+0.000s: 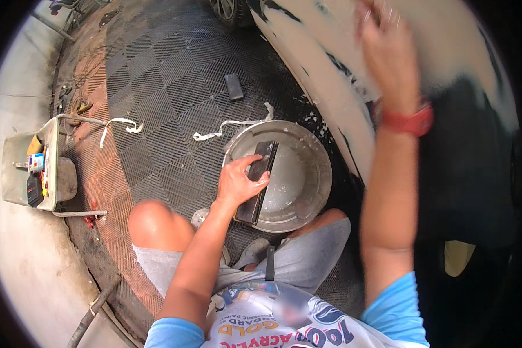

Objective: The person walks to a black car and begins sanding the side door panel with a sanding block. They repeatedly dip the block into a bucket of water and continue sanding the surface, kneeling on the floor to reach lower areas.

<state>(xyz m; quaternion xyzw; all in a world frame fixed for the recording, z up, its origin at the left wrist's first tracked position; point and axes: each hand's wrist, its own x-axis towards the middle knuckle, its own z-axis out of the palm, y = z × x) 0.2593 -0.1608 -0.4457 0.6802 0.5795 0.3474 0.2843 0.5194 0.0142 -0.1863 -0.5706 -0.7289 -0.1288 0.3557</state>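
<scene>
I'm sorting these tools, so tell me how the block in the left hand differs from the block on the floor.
The held block is long and narrow; the floor block is stubbier. The left hand holds the held block over the basin, while the floor block lies untouched on the mat. Both are dark.

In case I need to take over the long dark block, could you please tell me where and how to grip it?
I'd pinch the long dark block across its width at the bare near end, coming from the person's side: the left hand grips farther up, and the block looks narrow enough.
</scene>
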